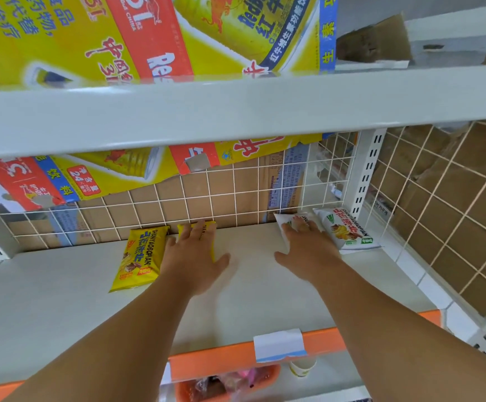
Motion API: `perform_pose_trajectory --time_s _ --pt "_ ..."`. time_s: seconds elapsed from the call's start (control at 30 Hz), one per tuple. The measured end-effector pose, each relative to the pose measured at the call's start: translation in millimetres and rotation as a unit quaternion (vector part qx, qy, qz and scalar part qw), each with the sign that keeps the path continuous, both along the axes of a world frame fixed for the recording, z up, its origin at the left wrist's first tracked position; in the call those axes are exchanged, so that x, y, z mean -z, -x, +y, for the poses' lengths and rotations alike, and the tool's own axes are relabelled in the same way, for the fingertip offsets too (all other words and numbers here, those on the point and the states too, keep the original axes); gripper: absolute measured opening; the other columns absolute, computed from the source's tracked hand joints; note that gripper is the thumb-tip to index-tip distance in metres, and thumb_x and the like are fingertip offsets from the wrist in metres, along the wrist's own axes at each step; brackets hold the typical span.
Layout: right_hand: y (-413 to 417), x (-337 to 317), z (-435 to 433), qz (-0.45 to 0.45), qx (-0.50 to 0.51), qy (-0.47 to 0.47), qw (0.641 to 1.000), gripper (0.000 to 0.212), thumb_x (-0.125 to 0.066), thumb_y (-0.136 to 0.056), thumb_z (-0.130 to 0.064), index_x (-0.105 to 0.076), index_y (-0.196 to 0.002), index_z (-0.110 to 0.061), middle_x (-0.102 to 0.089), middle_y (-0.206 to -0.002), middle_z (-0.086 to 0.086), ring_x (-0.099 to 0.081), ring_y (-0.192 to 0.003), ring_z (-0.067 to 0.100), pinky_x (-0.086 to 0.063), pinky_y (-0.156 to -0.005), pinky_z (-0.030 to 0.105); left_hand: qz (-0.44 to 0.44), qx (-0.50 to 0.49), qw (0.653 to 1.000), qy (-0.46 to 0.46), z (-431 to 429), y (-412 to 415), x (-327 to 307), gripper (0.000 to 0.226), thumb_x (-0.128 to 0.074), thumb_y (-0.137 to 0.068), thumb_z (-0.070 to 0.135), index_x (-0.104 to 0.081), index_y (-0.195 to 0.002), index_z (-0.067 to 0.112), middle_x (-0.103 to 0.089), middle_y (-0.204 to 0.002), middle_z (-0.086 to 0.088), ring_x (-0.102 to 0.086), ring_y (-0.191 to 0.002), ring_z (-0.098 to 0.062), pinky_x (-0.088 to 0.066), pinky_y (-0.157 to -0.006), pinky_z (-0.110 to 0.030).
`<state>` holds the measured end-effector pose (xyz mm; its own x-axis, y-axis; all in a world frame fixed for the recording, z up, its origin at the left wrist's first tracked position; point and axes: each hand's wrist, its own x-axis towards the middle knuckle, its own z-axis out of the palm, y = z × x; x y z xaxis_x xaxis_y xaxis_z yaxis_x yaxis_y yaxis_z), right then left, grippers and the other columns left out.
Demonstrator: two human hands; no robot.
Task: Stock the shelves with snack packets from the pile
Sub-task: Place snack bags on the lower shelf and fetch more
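Left hand [195, 256] flat, fingers spread, pressing a yellow foil snack packet [183, 232] down at the back of the pale grey metal shelf [250, 291]. The right hand [305, 245] lies likewise flat on a white foil snack packet [284, 224]. Just beside each lies a twin: second yellow packet [139, 256] leftward, second white packet [349, 230] rightward, all near the white wire grid [178, 198]. Four packets, one back row: stocking looks barely begun. Pile not in view.

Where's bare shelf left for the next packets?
Bare: the back middle between left hand and right hand, left of the outer yellow packet, and the front along the orange edge. Crowded: right back corner, two white packets.
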<state>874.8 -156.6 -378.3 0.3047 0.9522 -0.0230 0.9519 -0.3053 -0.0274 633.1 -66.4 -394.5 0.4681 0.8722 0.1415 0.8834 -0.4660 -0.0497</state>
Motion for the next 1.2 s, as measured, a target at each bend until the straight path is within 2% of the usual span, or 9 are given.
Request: perform_pose_trajectory --time_s 0.07,0.17,0.4,0.6,0.73,0.83,1.0,1.1,1.2 --pt "1.2 -0.4 -8.1 -0.004 -0.001 -0.005 1.000 0.082 -0.043 -0.092 -0.065 -0.016 -0.160 -0.028 -0.006 -0.169 0.001 -0.012 -0.153 0.028 -0.026 -0.120 0.048 -0.005 0.007 1.000 -0.001 -9.3 2.1 0.5 0.097 -0.009 -0.076 0.078 -0.013 -0.162 0.032 -0.019 -0.169 0.002 -0.016 -0.155 -0.026 -0.024 -0.121 -0.051" --pt "0.3 0.3 -20.6 0.005 0.003 -0.003 1.000 0.081 -0.043 -0.093 -0.064 -0.015 -0.160 -0.028 -0.004 -0.169 -0.001 -0.011 -0.154 0.026 -0.024 -0.122 0.047 -0.019 0.004 1.000 0.003 -25.1 10.4 -1.8 0.093 -0.013 -0.080 0.077 -0.013 -0.162 0.033 -0.017 -0.169 0.003 -0.013 -0.156 -0.026 -0.022 -0.122 -0.049" --pt "16.3 -9.0 -49.1 -0.016 -0.016 -0.012 1.000 0.081 -0.041 -0.093 -0.064 -0.016 -0.160 -0.026 -0.012 -0.168 0.002 -0.016 -0.152 0.026 -0.027 -0.119 0.045 -0.066 -0.005 0.998 -0.007 -69.0 46.3 -21.4 0.096 -0.008 -0.076 0.079 -0.023 -0.160 0.034 -0.025 -0.167 0.005 -0.017 -0.155 -0.021 -0.025 -0.121 -0.049" --pt "63.7 -45.9 -83.1 0.019 -0.030 -0.047 0.998 0.078 -0.045 -0.094 -0.062 -0.023 -0.159 -0.023 -0.021 -0.166 0.002 -0.020 -0.151 0.027 -0.026 -0.120 0.043 -0.094 -0.011 0.995 -0.028 -112.3 92.8 -56.8 0.087 -0.018 -0.082 0.076 -0.030 -0.157 0.036 -0.039 -0.159 0.009 -0.034 -0.147 -0.020 -0.037 -0.113 -0.045" --pt "113.9 -79.3 -114.1 0.014 -0.052 -0.087 0.995 0.076 -0.049 -0.093 -0.060 -0.031 -0.156 -0.021 -0.029 -0.163 0.005 -0.027 -0.149 0.027 -0.028 -0.119 0.039 -0.106 0.000 0.994 -0.041 -151.5 138.9 -86.4 0.084 -0.021 -0.083 0.073 -0.037 -0.155 0.032 -0.046 -0.155 0.004 -0.039 -0.143 -0.020 -0.039 -0.107 -0.042" --pt "162.4 -104.1 -134.7 0.019 -0.072 -0.104 0.992 0.072 -0.050 -0.093 -0.056 -0.036 -0.154 -0.020 -0.037 -0.159 0.004 -0.037 -0.143 0.025 -0.036 -0.113 0.035 -0.120 -0.008 0.991 -0.059 -176.8 186.9 -109.7 0.081 -0.027 -0.084 0.071 -0.041 -0.153 0.032 -0.051 -0.150 0.005 -0.045 -0.137 -0.020 -0.042 -0.104 -0.041" --pt "266.2 -148.0 -156.9 0.041 -0.135 -0.138 0.980 0.056 -0.055 -0.086 -0.048 -0.055 -0.137 -0.024 -0.056 -0.141 -0.003 -0.051 -0.129 0.021 -0.046 -0.100 0.034 -0.165 -0.056 0.978 -0.111 -215.5 291.2 -158.9 0.074 -0.037 -0.086 0.069 -0.051 -0.148 0.030 -0.060 -0.141 0.002 -0.059 -0.123 -0.023 -0.049 -0.097 -0.039" --pt "331.7 -179.2 -161.0 0.038 -0.188 -0.158 0.969 0.056 -0.049 -0.079 -0.051 -0.058 -0.130 -0.028 -0.062 -0.126 -0.007 -0.059 -0.115 0.020 -0.050 -0.091 0.033 -0.182 -0.096 0.971 -0.121 -232.6 360.0 -192.6 0.069 -0.046 -0.092 0.066 -0.038 -0.154 0.037 -0.046 -0.153 0.011 -0.048 -0.135 -0.016 -0.042 -0.107 -0.034" --pt "393.3 -218.6 -164.2 0.054 -0.243 -0.191 0.949 0.061 -0.050 -0.078 -0.051 -0.055 -0.135 -0.030 -0.060 -0.130 -0.007 -0.058 -0.118 0.021 -0.051 -0.093 0.036 -0.185 -0.130 0.961 -0.158 -253.5 421.8 -232.1 0.073 -0.044 -0.090 0.068 -0.036 -0.155 0.037 -0.045 -0.154 0.013 -0.045 -0.139 -0.013 -0.038 -0.110 -0.031"
